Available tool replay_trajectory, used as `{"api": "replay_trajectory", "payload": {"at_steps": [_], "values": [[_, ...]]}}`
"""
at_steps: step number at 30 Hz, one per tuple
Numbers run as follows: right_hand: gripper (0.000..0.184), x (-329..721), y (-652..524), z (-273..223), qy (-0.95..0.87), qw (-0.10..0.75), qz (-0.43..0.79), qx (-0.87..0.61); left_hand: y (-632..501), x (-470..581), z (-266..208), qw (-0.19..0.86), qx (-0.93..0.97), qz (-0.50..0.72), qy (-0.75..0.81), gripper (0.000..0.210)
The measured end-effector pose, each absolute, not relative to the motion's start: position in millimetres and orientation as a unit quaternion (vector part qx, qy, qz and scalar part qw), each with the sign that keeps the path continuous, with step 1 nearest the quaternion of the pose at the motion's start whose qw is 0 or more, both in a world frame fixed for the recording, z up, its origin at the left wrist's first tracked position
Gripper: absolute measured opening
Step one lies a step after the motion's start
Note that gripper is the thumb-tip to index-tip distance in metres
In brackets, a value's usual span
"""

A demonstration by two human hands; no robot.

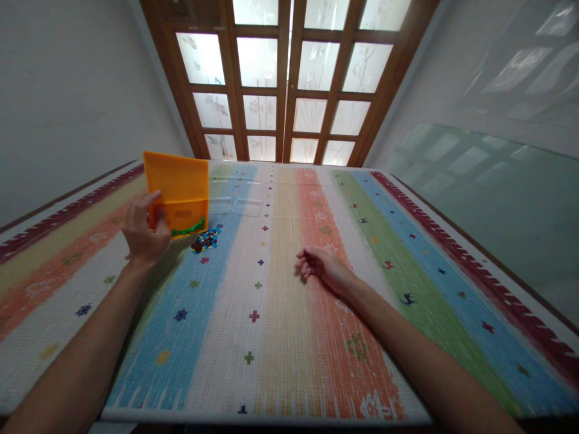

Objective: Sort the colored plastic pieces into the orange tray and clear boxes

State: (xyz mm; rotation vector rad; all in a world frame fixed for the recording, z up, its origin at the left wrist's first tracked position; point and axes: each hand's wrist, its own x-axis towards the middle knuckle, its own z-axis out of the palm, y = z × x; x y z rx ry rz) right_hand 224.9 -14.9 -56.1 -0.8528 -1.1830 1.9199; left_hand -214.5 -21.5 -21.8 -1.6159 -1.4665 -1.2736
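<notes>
My left hand point(147, 229) grips the left side of an orange plastic tray point(177, 178), which is tipped up so that its inside faces me. A ridge divides the tray, and small green pieces point(189, 228) lie along its lower edge. Right beside that edge, a pile of tiny blue, brown and yellow pieces point(205, 240) sits on the tablecloth. My right hand point(323, 266) rests on the orange stripe of the cloth, fingers loosely curled and a little apart, with nothing visible in them.
A clear plastic tray with compartments point(246, 207) lies behind the pile, partly hidden by the orange tray. The striped tablecloth point(289, 337) covers the table. Walls flank both sides, a glass panel point(488, 199) is at right, and wood-framed glass doors point(284, 90) stand beyond.
</notes>
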Motion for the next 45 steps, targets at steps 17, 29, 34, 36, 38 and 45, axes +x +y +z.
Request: {"api": "replay_trajectory", "payload": {"at_steps": [17,29,34,36,38,45], "values": [[0.024,226,-14,-57,-0.462,0.353,0.744,-0.328,-26,-206,-17,0.291,-0.590,-0.488,-0.574,0.042],[0.023,226,-15,-57,-0.462,0.352,0.742,-0.335,-26,-209,-20,0.298,-0.616,-0.474,-0.553,0.038],[0.024,226,-15,-55,-0.460,0.352,0.745,-0.331,-25,-206,-20,0.317,-0.623,-0.473,-0.536,0.036],[0.024,225,-15,-55,-0.458,0.353,0.746,-0.330,-25,-205,-20,0.323,-0.625,-0.475,-0.529,0.035],[0.023,225,-15,-55,-0.458,0.353,0.746,-0.330,-25,-204,-20,0.320,-0.628,-0.479,-0.523,0.034],[0.023,225,-16,-55,-0.463,0.354,0.743,-0.331,-30,-203,-20,0.297,-0.634,-0.495,-0.514,0.035]]}}
